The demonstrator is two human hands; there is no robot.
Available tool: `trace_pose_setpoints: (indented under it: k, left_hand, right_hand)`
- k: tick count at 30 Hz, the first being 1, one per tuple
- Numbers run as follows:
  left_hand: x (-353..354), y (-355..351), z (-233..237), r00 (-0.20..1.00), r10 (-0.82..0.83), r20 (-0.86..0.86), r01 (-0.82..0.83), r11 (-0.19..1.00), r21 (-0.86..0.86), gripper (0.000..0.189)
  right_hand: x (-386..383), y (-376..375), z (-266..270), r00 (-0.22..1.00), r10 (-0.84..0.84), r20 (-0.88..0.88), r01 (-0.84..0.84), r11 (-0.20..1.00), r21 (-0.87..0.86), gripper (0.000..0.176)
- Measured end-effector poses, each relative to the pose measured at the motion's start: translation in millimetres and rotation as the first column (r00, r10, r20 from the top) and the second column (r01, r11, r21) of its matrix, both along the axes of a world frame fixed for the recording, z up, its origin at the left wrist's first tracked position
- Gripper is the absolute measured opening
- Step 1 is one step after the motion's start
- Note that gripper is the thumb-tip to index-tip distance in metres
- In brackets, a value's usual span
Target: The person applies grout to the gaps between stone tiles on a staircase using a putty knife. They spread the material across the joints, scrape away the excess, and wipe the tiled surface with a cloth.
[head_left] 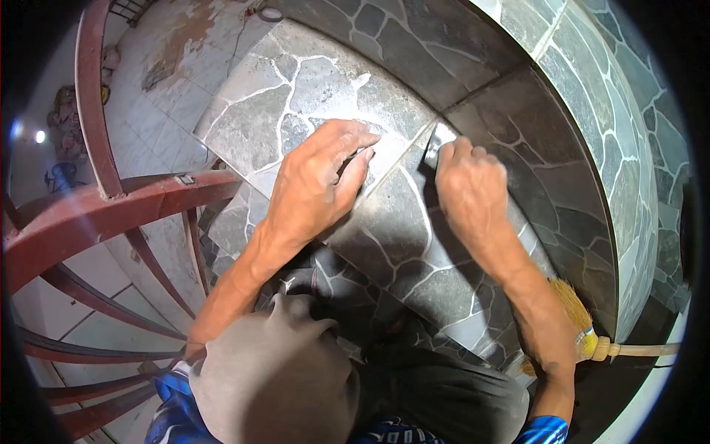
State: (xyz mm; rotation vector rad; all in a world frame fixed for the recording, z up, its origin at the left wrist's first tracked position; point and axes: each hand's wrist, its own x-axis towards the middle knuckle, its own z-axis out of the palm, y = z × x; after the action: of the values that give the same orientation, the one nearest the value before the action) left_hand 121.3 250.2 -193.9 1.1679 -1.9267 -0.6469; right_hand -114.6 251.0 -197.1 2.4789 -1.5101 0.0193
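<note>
My right hand (472, 185) is closed around a flat metal scraper (439, 143), its shiny blade standing at the corner where the step meets the riser. The fist hides the scraper's handle. My left hand (316, 174) is over the grey stone-patterned step tile (325, 85), to the left of the joint line. Its fingers are curled, with the thumb and forefinger tips nearly together. Whether something small is between them cannot be made out against the bright glare. Pale grout-like lines (283, 122) run through the tile pattern.
A dark red metal railing (133, 200) with curved bars stands on the left. A straw brush with a wooden handle (606, 349) lies by my right forearm. A curved tiled wall (592, 111) rises at the right. A roll of tape (270, 14) lies at the top.
</note>
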Motion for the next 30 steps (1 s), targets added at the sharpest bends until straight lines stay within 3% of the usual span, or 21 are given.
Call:
trace_pose_setpoints:
  k: [4,7,9,12,14,15,18,19,22,23,26,27,28,30]
  left_hand:
    - [2,-2,2,1.000,0.015,-0.012,-0.015,1.000,0.015,0.019]
    - [9,-8,2,0.999,0.035,-0.011,-0.035,0.999,-0.001,0.019]
    - [13,-8,6,0.998,0.061,-0.001,-0.061,0.997,0.039,0.019]
    - [16,-9,4,0.996,0.083,0.020,-0.083,0.997,-0.007,0.019]
    - [19,-10,2,0.995,0.089,0.032,-0.088,0.995,-0.039,0.019]
    - [20,-13,2,0.995,0.091,0.032,-0.088,0.994,-0.066,0.019]
    - [25,-15,4,0.995,0.099,0.032,-0.097,0.992,-0.081,0.019]
    - [26,-14,5,0.995,0.096,0.024,-0.095,0.994,-0.057,0.019]
    - [29,-12,2,0.993,0.118,-0.003,-0.118,0.993,0.008,0.018]
    - [30,-12,0,0.992,0.125,-0.006,-0.125,0.992,0.021,0.018]
    - [33,-13,0,0.990,0.135,0.029,-0.134,0.990,-0.041,0.018]
    - [35,-14,1,0.989,0.141,0.047,-0.137,0.987,-0.084,0.018]
    - [36,-13,0,0.989,0.147,0.030,-0.145,0.987,-0.073,0.017]
    - [37,-14,1,0.988,0.157,-0.015,-0.157,0.985,-0.069,0.016]
  right_hand:
    - [33,34,38,0.993,0.011,0.121,-0.037,0.976,0.213,0.008]
    - [58,59,22,0.999,0.021,0.039,-0.031,0.960,0.279,0.010]
    - [41,29,17,1.000,-0.017,0.009,0.014,0.958,0.287,0.012]
    - [49,25,34,0.998,-0.048,0.031,0.032,0.924,0.381,0.019]
    - [76,62,27,0.994,-0.043,0.101,-0.004,0.903,0.430,0.022]
    - [82,69,16,0.986,-0.118,0.115,0.049,0.878,0.477,0.017]
    - [37,22,10,0.999,-0.025,-0.034,0.030,0.983,0.179,0.017]
    - [28,8,12,0.995,-0.094,-0.018,0.095,0.972,0.213,0.018]
    - [68,56,44,0.991,0.057,-0.119,0.008,0.873,0.488,0.021]
    - [76,96,20,0.995,0.094,0.012,-0.094,0.961,0.260,0.027]
    - [87,106,33,0.984,0.172,0.039,-0.170,0.864,0.474,0.032]
    - [84,104,11,0.999,0.036,0.007,-0.036,0.894,0.446,0.030]
    - [77,72,26,0.994,0.028,0.103,-0.083,0.812,0.577,0.032]
    - [72,66,29,0.995,0.042,-0.091,-0.002,0.915,0.403,0.020]
